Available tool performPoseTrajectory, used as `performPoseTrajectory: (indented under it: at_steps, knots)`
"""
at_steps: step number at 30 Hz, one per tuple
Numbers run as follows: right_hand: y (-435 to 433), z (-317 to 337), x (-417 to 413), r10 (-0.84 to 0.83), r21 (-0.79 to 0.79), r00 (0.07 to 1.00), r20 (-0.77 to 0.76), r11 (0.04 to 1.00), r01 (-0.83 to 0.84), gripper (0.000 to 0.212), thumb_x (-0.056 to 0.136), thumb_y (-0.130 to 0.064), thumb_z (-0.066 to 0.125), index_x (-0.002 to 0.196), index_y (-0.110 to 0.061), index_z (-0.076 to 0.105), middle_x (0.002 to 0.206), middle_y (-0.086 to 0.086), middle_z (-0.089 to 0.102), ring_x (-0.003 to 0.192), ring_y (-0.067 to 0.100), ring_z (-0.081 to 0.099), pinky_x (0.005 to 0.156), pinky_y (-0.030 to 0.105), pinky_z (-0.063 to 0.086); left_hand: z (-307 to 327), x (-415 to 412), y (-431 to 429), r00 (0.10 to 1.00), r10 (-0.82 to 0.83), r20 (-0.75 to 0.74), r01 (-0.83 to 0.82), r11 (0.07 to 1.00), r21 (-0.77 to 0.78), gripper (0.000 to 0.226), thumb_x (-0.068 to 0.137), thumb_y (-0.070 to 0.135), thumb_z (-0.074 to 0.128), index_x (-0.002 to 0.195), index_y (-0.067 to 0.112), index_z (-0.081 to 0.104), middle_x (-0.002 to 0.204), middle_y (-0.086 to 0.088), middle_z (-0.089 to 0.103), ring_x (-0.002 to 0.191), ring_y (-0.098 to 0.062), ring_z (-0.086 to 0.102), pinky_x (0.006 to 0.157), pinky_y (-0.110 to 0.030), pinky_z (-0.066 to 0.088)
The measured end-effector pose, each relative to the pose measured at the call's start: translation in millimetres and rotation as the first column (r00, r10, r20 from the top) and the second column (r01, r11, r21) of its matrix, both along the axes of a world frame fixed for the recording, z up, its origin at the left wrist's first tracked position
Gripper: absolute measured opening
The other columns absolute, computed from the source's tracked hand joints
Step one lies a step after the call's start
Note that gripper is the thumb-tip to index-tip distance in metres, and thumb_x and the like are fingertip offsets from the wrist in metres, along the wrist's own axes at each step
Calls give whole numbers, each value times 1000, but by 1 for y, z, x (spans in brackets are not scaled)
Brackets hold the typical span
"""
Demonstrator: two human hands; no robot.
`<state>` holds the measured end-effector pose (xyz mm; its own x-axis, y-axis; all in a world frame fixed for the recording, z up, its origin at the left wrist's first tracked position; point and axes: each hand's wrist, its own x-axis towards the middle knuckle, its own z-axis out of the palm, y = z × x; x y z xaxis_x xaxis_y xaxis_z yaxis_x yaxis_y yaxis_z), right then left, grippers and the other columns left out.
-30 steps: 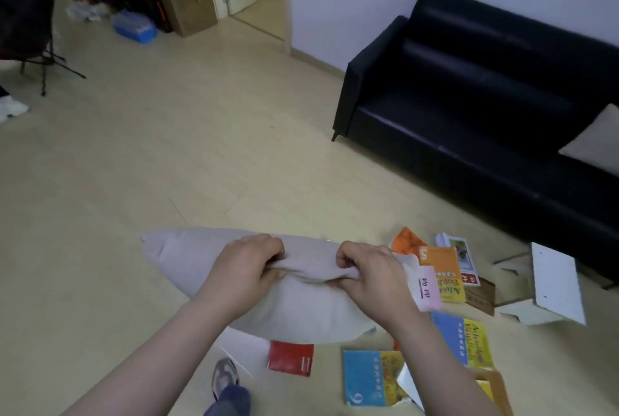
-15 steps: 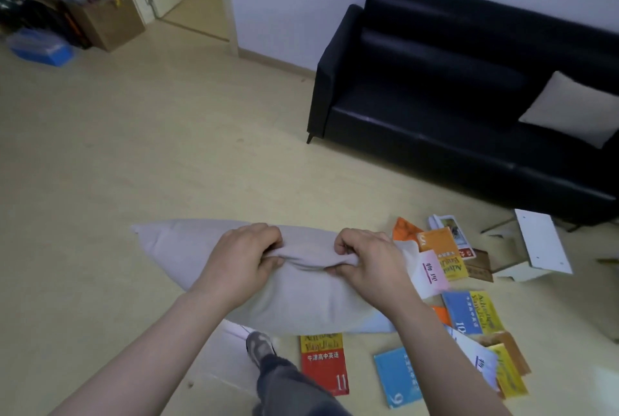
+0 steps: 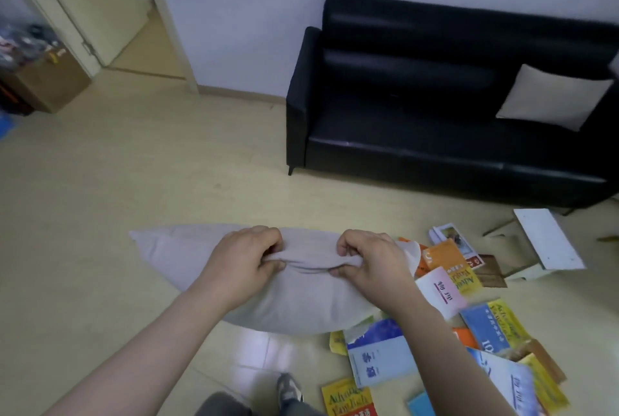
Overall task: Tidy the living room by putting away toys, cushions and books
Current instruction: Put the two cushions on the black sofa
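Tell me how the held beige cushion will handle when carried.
Probably soft and floppy: the cushion bunches into folds where the left hand and right hand pinch it. Likely light for its size, since that pinch alone seems to hold it up.

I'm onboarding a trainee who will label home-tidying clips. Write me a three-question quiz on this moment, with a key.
1. True or false: the left hand and the right hand both grip the held cushion.
2. Where does the second cushion rest? A, inside the cardboard box. B, on the black sofa. C, in the doorway.
3. What kind of thing lies scattered on the floor to the right of the held cushion?

Key: 1, true. 2, B. 3, books.
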<state>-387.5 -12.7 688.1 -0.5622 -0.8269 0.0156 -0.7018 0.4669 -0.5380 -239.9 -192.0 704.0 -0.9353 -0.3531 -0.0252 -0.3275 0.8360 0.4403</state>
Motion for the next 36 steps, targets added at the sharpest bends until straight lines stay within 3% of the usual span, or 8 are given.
performPoseTrajectory:
  at_steps: [7,10,15,21,26,29,32,36]
  knots:
    - [-56,6,-44,-155,34,987,-31,987,156,28,71,-33,78,82,-26,53,70,-22,45,72,3,40,74,7,27,-2,-73,-74,990,-137,21,136,990,50,28,83,29,66,78,26,39,75,10,45,72,-17,44,58,-23,27]
    - [-74,10,-55,-227,50,974,-19,972,228,26,71,-32,78,83,-25,55,71,-22,46,72,-1,40,72,5,26,1,-97,-97,980,-192,47,189,980,57,28,84,30,65,77,26,39,77,9,46,74,-17,45,61,-28,28]
    - [-124,24,-82,-370,55,929,-26,927,371,27,70,-34,78,85,-25,57,75,-19,49,80,7,42,73,6,28,8,-154,-161,947,-318,48,312,945,103,36,85,33,64,69,31,31,74,12,45,72,-14,45,61,-25,31]
    - [-156,19,-121,-512,7,859,23,859,512,28,67,-30,79,71,-31,52,69,-18,52,71,0,44,72,21,32,4,-223,-205,879,-476,13,473,876,96,36,83,35,66,69,31,33,70,15,43,70,-11,44,58,-18,29]
    - [-167,16,-165,-581,-34,814,13,813,581,26,62,-27,78,68,-30,53,63,-23,46,68,-1,41,67,13,28,5,-283,-217,838,-545,-6,544,835,82,29,82,33,65,74,26,39,72,13,45,70,-11,44,60,-17,31]
    - [-170,12,-206,-596,-37,803,22,802,596,25,64,-28,78,69,-29,53,66,-21,49,72,5,47,66,19,31,1,-331,-221,832,-554,4,552,829,88,29,83,34,64,72,26,39,74,12,48,70,-7,45,62,-22,35]
    - [-170,9,-248,-604,-31,796,45,796,605,30,66,-31,76,65,-33,45,69,-19,51,75,9,53,68,27,36,1,-376,-221,824,-566,19,563,822,84,36,83,34,66,68,31,33,73,13,45,67,-4,43,59,-18,30]
    - [-163,12,-307,-597,0,801,41,802,597,32,71,-31,75,64,-35,44,69,-21,50,77,4,51,73,21,36,4,-437,-216,819,-573,32,570,818,76,37,81,33,66,67,31,32,71,14,45,65,-3,43,57,-17,29]
